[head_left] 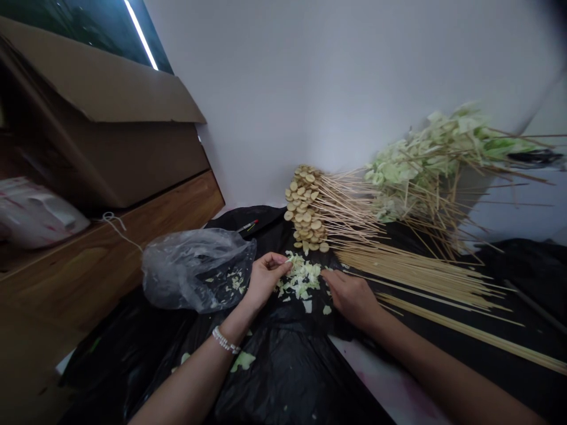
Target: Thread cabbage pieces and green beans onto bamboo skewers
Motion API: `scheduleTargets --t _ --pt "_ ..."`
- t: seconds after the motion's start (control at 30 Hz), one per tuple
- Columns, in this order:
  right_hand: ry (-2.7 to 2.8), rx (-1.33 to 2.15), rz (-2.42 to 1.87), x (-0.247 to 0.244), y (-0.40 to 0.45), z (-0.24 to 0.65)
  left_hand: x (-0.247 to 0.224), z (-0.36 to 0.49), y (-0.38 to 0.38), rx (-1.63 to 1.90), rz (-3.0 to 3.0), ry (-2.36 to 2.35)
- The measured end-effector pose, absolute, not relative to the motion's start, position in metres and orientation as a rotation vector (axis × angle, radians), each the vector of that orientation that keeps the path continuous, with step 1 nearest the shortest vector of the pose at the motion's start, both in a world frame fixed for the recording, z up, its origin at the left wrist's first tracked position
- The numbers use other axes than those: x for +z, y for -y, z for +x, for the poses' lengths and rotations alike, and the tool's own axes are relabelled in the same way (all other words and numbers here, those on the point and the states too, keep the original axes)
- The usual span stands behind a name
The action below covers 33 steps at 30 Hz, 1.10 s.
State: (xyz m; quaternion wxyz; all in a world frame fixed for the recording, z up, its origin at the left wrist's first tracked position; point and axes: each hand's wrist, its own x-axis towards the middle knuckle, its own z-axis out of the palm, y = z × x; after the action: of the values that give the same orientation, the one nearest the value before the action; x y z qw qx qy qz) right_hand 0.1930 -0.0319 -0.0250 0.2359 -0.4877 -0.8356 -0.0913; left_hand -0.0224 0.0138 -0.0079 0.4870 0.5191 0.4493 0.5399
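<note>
A loose pile of small torn cabbage pieces lies on black plastic sheeting between my two hands. On the pile's left side, my left hand pinches a pale bit of cabbage between thumb and fingers. My right hand is closed at the pile's right edge, fingertips pressed together; whatever they may hold is hidden. Just behind the pile, skewered round slices, like potato, are stacked with their sticks pointing right. Bare bamboo skewers spread out beyond my right hand.
A clear plastic bag with scraps lies left of my left hand. Skewered cabbage leaves are heaped at the back right against the white wall. A cardboard box stands on a wooden surface at left. A pen lies behind the bag.
</note>
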Motion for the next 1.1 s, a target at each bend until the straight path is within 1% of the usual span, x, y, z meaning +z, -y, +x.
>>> scheduleTargets --t 0.27,0.37,0.6,0.77,0.87,1.0,1.1 --pt "2.305 -0.214 -1.312 -0.027 0.032 0.190 -0.013 -0.014 -0.010 1.233 1.303 -0.963" --pt "2.306 -0.228 -1.332 -0.027 0.032 0.191 -0.002 -0.026 -0.014 1.174 1.241 -0.945" --pt "2.497 -0.260 -1.402 -0.024 0.032 0.193 0.043 -0.060 -0.024 1.328 0.873 -0.910" --pt "2.596 -0.255 -1.390 -0.022 0.032 0.192 0.051 -0.073 -0.020 1.303 0.927 -0.969" --pt "2.603 -0.245 -1.401 -0.021 0.032 0.191 0.048 -0.086 -0.010 1.097 1.288 -1.094" --pt "2.604 -0.231 -1.414 -0.020 0.032 0.192 0.042 -0.107 0.006 0.512 1.965 -1.302" --pt "2.605 -0.231 -1.418 -0.019 0.032 0.192 0.037 -0.116 0.010 0.297 2.274 -1.364"
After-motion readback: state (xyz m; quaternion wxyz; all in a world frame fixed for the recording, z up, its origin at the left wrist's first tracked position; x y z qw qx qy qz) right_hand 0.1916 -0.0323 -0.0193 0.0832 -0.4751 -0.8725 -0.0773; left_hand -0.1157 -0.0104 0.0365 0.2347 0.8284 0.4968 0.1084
